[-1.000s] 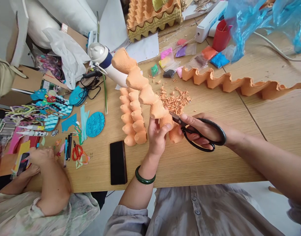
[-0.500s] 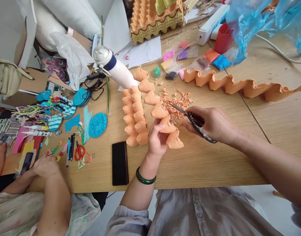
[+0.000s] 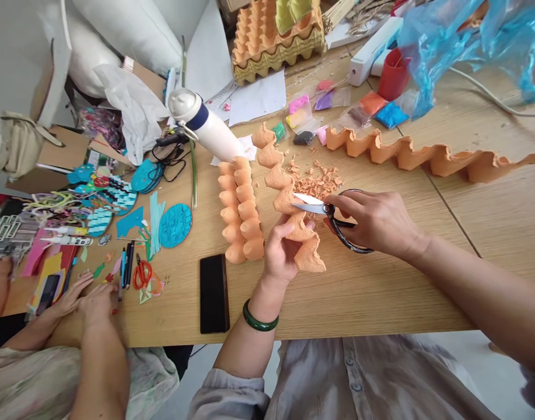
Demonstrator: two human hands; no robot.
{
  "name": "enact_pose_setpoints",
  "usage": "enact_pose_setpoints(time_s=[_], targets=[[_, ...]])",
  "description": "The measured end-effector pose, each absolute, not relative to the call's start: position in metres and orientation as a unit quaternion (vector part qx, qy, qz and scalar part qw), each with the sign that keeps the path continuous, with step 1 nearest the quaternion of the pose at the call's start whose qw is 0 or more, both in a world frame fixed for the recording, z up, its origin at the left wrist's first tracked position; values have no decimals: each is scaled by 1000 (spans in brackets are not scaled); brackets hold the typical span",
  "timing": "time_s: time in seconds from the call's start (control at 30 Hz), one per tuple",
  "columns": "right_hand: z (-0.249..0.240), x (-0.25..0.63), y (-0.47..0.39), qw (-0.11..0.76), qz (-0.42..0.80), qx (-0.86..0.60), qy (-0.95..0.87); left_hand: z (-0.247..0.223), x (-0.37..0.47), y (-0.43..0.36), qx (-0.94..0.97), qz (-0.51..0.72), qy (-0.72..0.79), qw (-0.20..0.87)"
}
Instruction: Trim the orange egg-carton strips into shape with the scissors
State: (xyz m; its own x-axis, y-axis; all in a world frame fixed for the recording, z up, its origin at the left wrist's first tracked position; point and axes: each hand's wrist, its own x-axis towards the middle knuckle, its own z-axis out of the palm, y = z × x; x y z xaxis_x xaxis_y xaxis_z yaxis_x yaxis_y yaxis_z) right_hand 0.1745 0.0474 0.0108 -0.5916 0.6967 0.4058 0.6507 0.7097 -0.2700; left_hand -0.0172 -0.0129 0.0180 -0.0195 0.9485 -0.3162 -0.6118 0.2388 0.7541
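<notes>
a: where's the work, and what are the hands doing?

b: the orange carton strip (image 3: 276, 177) is held slantwise along the left and near sides of the scrap heap (image 3: 315, 182). the left hand (image 3: 281, 251) is clamped on its lower half, thumb on top. the right hand (image 3: 378, 224), to the near right of the heap, is wrapped round the handles of the scissors (image 3: 327, 209). the two hands stay well clear of each other.

a: and the blades?

b: parted, tips over the strip at its wavy edge. whether they've bitten into the pulp, i can't tell.

a: looks like trimming that edge, then. how would you do it well?

b: short snips, i'd say, following each dip and peak rather than cutting straight across. moulded pulp probably tears if forced, so turning the strip into the blades should beat twisting the scissors.

a: that left thumb worries me.

b: me too; it's near the likely cut line. i'd slide the hold toward the near end before closing the blades.

a: and the offcuts?

b: let them drop on the heap. the double row of cups (image 3: 252, 228) lies left of it and the long strip (image 3: 444, 160) right, both apart from the blades.
</notes>
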Motion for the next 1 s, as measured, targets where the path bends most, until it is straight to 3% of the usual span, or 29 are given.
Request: enact_pose_setpoints(time_s=[1.0], targets=[[-3,175,46,251,-44,-368,-894,17,-17,-11,153,585,390,694]])
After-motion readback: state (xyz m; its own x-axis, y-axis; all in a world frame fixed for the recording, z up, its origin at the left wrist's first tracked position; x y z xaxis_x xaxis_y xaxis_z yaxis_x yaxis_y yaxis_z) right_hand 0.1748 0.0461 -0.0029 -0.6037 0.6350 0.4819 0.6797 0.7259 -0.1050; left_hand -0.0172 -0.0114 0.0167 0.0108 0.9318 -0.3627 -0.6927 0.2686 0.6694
